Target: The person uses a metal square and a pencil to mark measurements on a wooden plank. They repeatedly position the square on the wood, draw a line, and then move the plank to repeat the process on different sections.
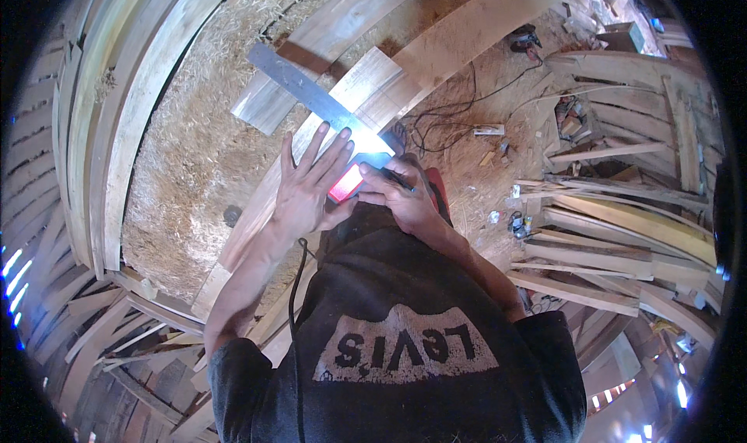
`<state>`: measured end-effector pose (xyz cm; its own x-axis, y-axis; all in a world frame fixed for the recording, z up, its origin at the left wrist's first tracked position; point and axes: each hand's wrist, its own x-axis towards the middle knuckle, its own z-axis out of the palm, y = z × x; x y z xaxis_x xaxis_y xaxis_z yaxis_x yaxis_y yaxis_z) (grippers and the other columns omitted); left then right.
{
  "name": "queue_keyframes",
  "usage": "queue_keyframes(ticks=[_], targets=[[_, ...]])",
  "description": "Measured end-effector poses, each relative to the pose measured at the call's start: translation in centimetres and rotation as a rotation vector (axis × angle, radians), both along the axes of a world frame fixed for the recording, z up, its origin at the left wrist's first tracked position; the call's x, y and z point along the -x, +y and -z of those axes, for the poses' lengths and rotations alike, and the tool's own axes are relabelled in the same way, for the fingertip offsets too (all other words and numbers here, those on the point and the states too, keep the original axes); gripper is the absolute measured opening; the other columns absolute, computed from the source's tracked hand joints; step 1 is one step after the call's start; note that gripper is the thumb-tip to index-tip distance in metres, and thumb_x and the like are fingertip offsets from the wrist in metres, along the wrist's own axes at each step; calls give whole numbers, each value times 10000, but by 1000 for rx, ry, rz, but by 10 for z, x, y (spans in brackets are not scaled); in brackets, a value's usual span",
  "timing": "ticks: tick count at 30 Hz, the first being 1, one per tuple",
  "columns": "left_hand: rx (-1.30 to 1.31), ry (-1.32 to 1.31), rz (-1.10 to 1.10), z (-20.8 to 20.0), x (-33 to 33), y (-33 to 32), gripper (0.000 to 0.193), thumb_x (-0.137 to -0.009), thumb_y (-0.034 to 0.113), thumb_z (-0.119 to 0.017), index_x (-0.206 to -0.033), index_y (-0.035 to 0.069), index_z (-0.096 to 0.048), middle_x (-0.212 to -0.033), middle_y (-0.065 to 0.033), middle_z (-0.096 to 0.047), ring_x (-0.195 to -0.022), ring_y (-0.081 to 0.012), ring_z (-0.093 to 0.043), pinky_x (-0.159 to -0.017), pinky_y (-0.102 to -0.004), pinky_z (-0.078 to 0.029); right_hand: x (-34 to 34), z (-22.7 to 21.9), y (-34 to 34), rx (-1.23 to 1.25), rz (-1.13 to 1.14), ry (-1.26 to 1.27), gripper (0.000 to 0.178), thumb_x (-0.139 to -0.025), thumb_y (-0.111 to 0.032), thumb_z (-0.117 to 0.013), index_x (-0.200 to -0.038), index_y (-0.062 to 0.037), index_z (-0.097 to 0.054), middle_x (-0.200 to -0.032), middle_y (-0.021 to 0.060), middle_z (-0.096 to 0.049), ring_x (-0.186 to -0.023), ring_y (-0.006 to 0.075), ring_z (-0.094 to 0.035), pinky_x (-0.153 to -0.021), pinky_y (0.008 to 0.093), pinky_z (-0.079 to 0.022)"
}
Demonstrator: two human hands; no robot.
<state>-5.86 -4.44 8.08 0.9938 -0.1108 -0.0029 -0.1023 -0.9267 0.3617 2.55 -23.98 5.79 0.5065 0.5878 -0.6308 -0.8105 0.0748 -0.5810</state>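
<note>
A flat grey metal strip (299, 85), shaped like a saw blade, slants from the upper left down to my hands, and its lower end is washed out by glare. My left hand (307, 182) is open, fingers stretched and apart, its fingertips by the strip's near end. Between my hands sits a small block-like piece (347, 182) glowing bright red. The fingers of my right hand (405, 194) are bent and pressed together at the red piece's right side. What they hold is partly hidden and too dark to name. Something red shows beyond my right wrist.
Curved wooden planks (475, 35) lie beyond my hands, with a short pale board (377, 85) among them. Sawdust (194, 147) covers the ground. A dark cable (296, 303) hangs beside my body. Timber (607, 221) is stacked at right, and long bent boards (148, 108) stand at left.
</note>
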Motion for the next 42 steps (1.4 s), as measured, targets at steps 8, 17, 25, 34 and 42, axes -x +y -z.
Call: queue_keyframes(ticks=[8,17,25,34,42], targets=[[-30,-9,35,6,-7,-3,941,-778,376,-823,-1581,36,-468,-1697,-112,-397,-1614,-371,-245,-1247,-728,-71,6,5,2,-17,163,-54,325,-1012,-208,-747,-1273,-27,-677,-1162,99,-733,-1082,211,-733,-933,406,-643],[-57,-3,47,6,-8,-3,949,-749,340,-832,-1568,18,-478,-1696,-120,-399,-1611,-369,-256,-1250,-725,-62,7,11,2,-59,167,-104,268,-1027,-196,-727,-1239,-33,-711,-1151,70,-741,-1047,172,-727,-893,374,-653],[-49,-20,45,6,-8,-3,952,-751,341,-834,-1576,32,-473,-1693,-112,-406,-1611,-359,-261,-1247,-732,-65,6,11,2,-58,151,-89,267,-1029,-188,-722,-1240,-25,-704,-1140,73,-741,-1044,164,-724,-877,363,-656],[-48,-36,40,9,-9,-3,955,-746,372,-821,-1578,49,-479,-1685,-98,-421,-1598,-364,-289,-1247,-724,-89,7,16,-2,-63,134,-111,332,-1024,-257,-732,-1265,-33,-692,-1172,89,-735,-1062,181,-724,-864,359,-657],[-10,-80,23,9,-12,-5,936,-704,360,-816,-1539,50,-529,-1668,-82,-453,-1578,-359,-330,-1229,-710,-128,-42,55,-56,-7,486,-530,349,-1087,-299,-600,-1337,-67,-677,-1206,139,-725,-1062,241,-734,-851,363,-610]])
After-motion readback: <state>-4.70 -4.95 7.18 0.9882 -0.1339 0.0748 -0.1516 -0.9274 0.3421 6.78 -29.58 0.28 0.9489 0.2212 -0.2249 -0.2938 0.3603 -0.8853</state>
